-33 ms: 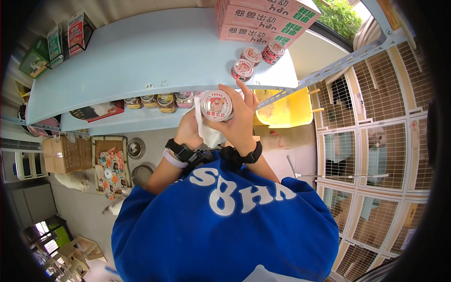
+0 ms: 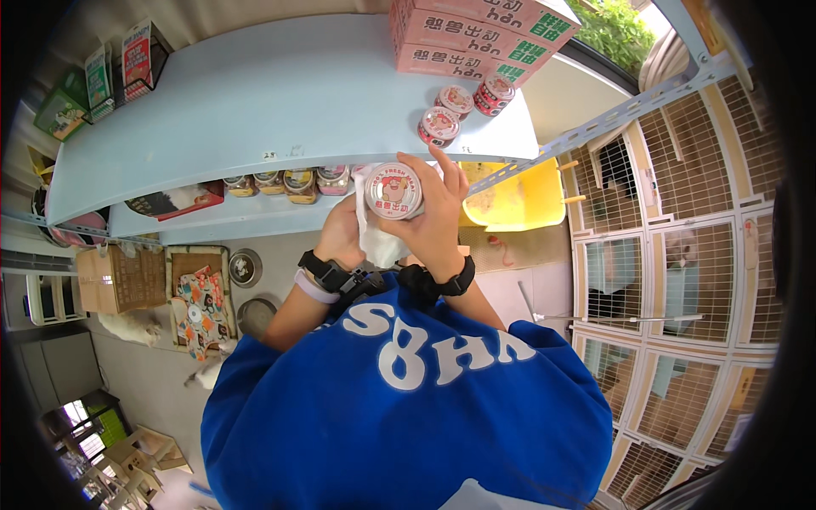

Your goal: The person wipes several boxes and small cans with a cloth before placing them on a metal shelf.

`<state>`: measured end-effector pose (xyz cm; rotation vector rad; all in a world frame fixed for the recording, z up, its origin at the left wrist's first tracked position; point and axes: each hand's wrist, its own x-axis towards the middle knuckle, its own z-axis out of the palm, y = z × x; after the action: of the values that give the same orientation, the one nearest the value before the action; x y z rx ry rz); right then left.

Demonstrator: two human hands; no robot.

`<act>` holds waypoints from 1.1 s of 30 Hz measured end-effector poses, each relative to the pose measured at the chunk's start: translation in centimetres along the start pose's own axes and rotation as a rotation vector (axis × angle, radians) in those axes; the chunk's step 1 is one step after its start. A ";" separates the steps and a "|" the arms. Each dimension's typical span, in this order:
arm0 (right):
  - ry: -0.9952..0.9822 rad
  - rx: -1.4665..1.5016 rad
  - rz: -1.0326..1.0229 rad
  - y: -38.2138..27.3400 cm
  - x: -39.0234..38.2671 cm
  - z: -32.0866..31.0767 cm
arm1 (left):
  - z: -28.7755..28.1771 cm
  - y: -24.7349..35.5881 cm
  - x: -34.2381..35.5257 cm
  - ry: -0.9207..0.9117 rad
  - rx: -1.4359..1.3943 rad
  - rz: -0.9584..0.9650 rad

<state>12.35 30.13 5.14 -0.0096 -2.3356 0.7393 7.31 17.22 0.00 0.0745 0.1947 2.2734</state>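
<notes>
My right hand (image 2: 436, 212) grips a round tin can (image 2: 393, 191) in front of the shelf edge. Its lid faces up, silver-rimmed with a pink cartoon figure. My left hand (image 2: 342, 236) is closed on a white cloth or tissue (image 2: 384, 246), which is pressed against the can's left side and hangs below it. The left fingertips are hidden behind the cloth and can. Just beyond, on the blue shelf (image 2: 280, 85), stand similar cans: a single tin (image 2: 439, 126), another tin (image 2: 456, 101) behind it, and a short stack (image 2: 495, 95).
Pink cartons (image 2: 476, 42) are stacked at the back of the shelf; packets in a wire rack (image 2: 149, 72) stand far left. Several jars (image 2: 302, 185) sit on the lower shelf. A yellow tub (image 2: 527, 204) and wire cages (image 2: 680, 280) are on the right. A pale cat (image 2: 130, 329) lies at left.
The white cloth has shifted slightly beside the can, and my left hand has moved a little with it. The can stays almost in place in my right hand.
</notes>
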 end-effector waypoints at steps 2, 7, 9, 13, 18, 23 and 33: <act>0.002 0.005 0.011 0.1 -0.3 -0.5 | 0.0 0.2 -0.7 -0.192 0.682 0.197; -0.078 0.033 0.038 -0.6 -0.9 -1.5 | 0.8 0.6 -0.2 0.175 0.220 -0.095; -0.097 0.036 0.024 -1.0 -1.0 -1.0 | 1.8 0.0 -0.8 -0.021 0.418 0.092; -0.053 0.015 -0.062 -0.3 -0.4 0.0 | 1.2 -0.3 0.5 0.321 0.353 0.035; -0.021 0.014 0.025 -0.1 -0.7 -0.6 | 1.7 -0.3 -0.9 -0.012 0.313 0.096; -0.057 0.034 0.073 -0.5 -1.6 -0.9 | -1.3 0.7 -0.1 0.183 0.088 -0.152; -0.009 -0.004 0.061 0.2 -1.0 -1.1 | 0.4 -0.1 0.0 0.133 0.075 -0.234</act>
<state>13.79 30.60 5.08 -0.0803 -2.3543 0.7655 7.40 17.36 0.34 -0.0581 0.3405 2.0388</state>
